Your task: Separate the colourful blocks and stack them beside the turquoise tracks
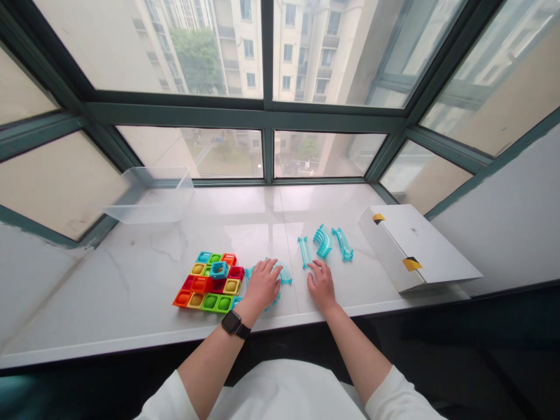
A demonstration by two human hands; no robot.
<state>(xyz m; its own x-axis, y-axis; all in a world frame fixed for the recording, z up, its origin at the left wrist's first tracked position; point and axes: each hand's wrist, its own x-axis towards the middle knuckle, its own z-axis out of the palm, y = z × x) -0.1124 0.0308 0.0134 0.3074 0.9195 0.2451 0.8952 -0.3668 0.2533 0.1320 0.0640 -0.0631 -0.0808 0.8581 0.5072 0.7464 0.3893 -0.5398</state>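
Since both hands are spread flat, the left hand (262, 286) just sits open on a curved teal track piece (285, 276), and the right hand (321, 286) rests beside a straight track piece (305, 252), no pinching.

My two hands, seen from above, palms down, a narrow gap between them. My left hand (262, 286) lies with its fingers (272, 269) spread and slightly curved, tips pointing forward and toward the right hand. My right hand (321, 286) sits flatter, its fingers (315, 269) close together, tips angled forward and toward the left hand, so the two slant inward. Neither hand is closed. My left wrist (243, 312) and both bare forearms, left forearm (210, 361) and right forearm (355, 361), rise from the lower corners of the view.
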